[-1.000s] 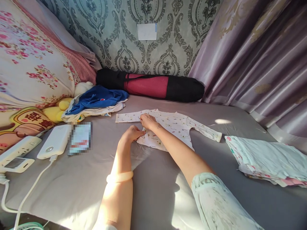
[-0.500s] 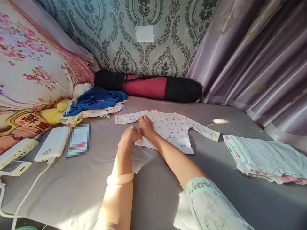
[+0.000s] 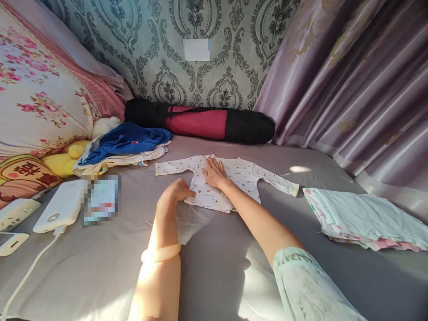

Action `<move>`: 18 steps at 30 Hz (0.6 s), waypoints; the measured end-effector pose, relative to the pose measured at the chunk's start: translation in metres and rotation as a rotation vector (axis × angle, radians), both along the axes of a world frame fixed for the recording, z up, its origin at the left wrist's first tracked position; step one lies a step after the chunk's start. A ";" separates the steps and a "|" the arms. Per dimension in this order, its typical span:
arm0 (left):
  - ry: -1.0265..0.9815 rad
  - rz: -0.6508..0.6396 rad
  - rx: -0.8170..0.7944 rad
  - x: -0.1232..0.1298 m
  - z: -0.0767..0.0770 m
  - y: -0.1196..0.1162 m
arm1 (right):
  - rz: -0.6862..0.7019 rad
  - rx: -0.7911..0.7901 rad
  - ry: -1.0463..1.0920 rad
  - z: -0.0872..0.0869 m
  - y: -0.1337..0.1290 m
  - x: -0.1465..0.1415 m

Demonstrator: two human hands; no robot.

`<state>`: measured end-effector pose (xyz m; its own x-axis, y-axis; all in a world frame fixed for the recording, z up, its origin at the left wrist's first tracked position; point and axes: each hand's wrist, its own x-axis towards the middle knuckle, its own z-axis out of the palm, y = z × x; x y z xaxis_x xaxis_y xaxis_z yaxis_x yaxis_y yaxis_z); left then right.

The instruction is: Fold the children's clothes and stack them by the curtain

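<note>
A small white long-sleeved baby shirt (image 3: 242,171) with a tiny scattered print lies spread on the grey sheet, both sleeves stretched out sideways. My right hand (image 3: 214,173) rests flat on its front, fingers spread and pointing toward the collar. At the shirt's left side edge, close to the hem, my left hand (image 3: 176,189) pinches the cloth between thumb and fingers. The fingertips there are partly hidden by the hand itself.
Folded pale clothes (image 3: 364,218) lie at the right, and a pile with a blue garment (image 3: 129,142) at the left. A black and red roll bag (image 3: 197,122) lies along the wall. Near the left edge are a white power bank (image 3: 62,205) with cable and a power strip (image 3: 18,213).
My right hand has opened from a closed grip and now lies flat, slightly higher on the shirt's front. The front panel looks flatter. My left hand stays at the side edge.
</note>
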<state>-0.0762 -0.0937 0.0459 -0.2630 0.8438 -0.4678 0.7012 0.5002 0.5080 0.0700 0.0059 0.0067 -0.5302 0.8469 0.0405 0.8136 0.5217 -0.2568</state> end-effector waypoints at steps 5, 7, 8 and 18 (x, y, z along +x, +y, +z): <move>-0.006 -0.083 -0.096 -0.002 0.012 -0.006 | -0.008 -0.087 -0.071 -0.007 0.009 -0.001; 0.071 -0.087 -0.115 -0.003 0.018 -0.008 | 0.007 -0.101 -0.085 -0.004 0.015 -0.002; 0.135 -0.073 -0.092 -0.003 0.020 -0.008 | 0.010 -0.099 -0.088 -0.002 0.018 -0.003; 0.269 -0.144 0.318 0.031 0.008 0.007 | -0.054 -0.066 0.002 -0.017 0.045 -0.016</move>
